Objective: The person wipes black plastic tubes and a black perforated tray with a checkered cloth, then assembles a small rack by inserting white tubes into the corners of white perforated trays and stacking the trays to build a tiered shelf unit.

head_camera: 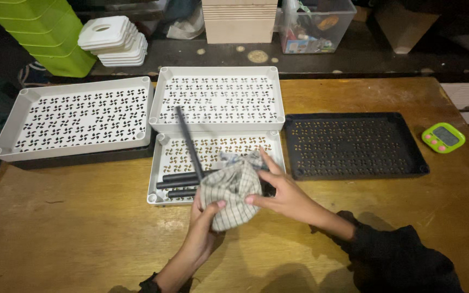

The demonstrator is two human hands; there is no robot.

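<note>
**Cloth pouch held over front tray**

Pouch, checked cloth, sits between both hands just above the near edge of the front white tray. Looks soft and limp, prob. light; fabric bunches at the top where the mouth gathers, so it sags w/o support. Best hold is judged to be underneath plus at the gathered neck, not the loose sides.

Left hand cups the pouch from below, thumb over the lower front, fingers hidden behind the cloth. Right hand is closed on the right side and top, index finger stretched toward the bunched mouth. Both hands grip the cloth, neither spread wide.

Black rods lie in the tray beside the pouch; one rod leans up across toward the rear tray. Whether anything is inside the pouch: can't tell. Desk is wood.
</note>
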